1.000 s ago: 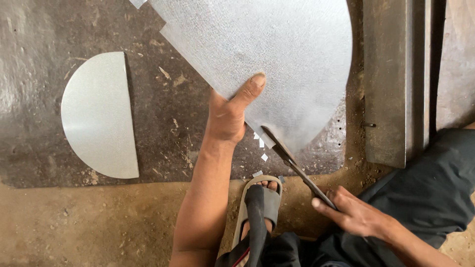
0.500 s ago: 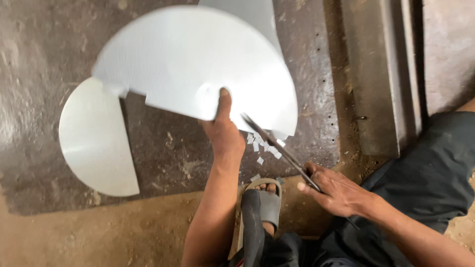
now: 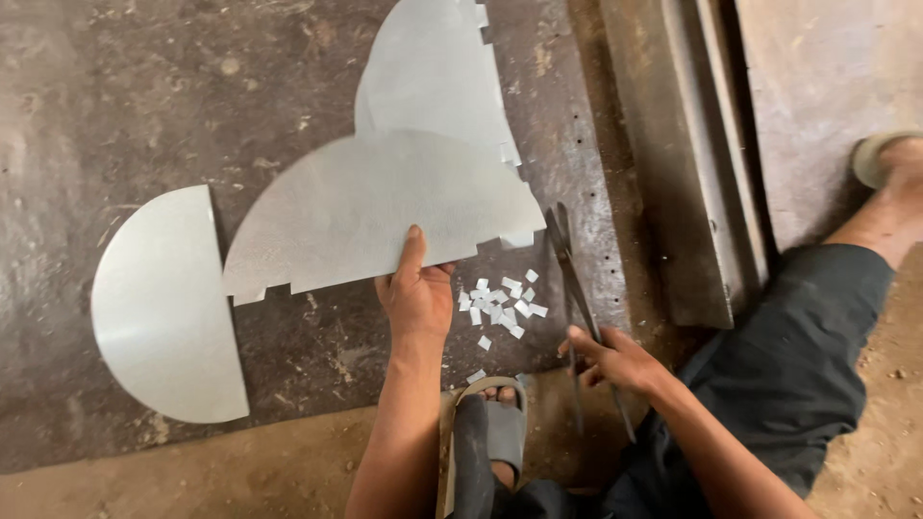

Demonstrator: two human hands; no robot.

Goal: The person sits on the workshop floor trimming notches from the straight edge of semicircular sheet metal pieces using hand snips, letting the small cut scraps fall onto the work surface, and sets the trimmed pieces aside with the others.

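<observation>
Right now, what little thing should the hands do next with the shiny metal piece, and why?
Probably bring the shears in the right hand to the notched sheet's straight edge. The left hand grips that edge, a few notches are cut along it, and small offcuts lie just below.

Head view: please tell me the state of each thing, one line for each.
Left hand: grips the notched sheet's lower edge.
Notched metal sheet: folded over, held above the floor.
Right hand: holds the snips' handles.
Tin snips: blades shut, off the sheet.
Half-round sheet: flat on the floor.
Metal scraps: scattered loose.
</observation>
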